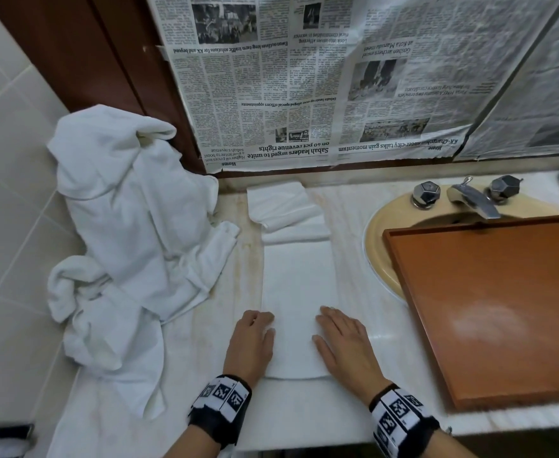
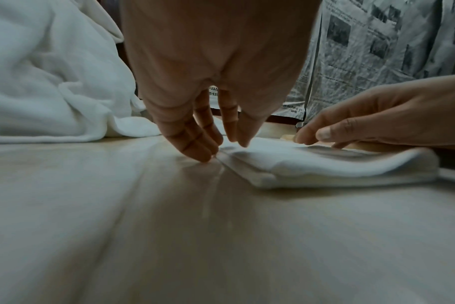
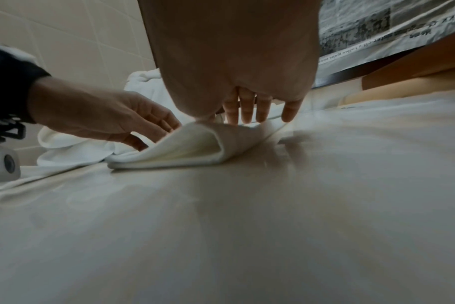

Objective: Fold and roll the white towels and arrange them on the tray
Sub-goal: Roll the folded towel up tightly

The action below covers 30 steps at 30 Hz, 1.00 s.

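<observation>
Both hands lie on the near end of a folded towel (image 1: 299,292) at lower centre. The left hand (image 1: 253,342) sits at its left edge, fingers loosely bent, seemingly gripping nothing; the right hand (image 1: 344,338) presses flat, fingers straight. The towel stretches up the table (image 1: 364,206). A tray (image 1: 490,309) sits right, over the sink (image 1: 375,246); a towel heap (image 1: 122,226) lies left.

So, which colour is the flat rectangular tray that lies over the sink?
Orange-brown wooden tray; the head view shows it best.
</observation>
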Motion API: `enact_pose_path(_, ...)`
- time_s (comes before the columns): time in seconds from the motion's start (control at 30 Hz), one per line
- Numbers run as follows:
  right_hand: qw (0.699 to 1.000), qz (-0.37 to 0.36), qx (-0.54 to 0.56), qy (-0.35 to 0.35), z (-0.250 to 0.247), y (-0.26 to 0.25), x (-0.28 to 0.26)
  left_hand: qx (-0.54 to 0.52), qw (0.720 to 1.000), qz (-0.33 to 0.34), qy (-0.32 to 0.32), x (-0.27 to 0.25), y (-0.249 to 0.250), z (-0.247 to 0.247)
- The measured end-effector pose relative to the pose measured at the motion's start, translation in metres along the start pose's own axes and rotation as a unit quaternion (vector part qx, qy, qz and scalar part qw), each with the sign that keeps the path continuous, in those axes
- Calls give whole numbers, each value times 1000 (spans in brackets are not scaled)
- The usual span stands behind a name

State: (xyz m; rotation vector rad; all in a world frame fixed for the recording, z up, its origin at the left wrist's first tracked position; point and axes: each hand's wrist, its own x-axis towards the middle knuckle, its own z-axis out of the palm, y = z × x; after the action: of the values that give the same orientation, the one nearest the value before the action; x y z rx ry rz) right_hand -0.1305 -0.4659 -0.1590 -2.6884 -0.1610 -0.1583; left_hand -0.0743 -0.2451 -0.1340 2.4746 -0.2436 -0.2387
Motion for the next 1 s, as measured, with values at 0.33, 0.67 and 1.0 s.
enact_pose_path(0.33, 995, -83, -40, -28, -2, -5, -40, 13, 995, 68, -71, -48, -5, 7)
enact_pose_path(0.67, 999, 2, -8, 45, 4, -26, -42, 27, 993, 85, -74, -53, -8, 8)
enact_pose_path(1.0, 998, -42, -35, -30, -4, -21, -50, 49, 994, 90, -28, -52, -9, 5)
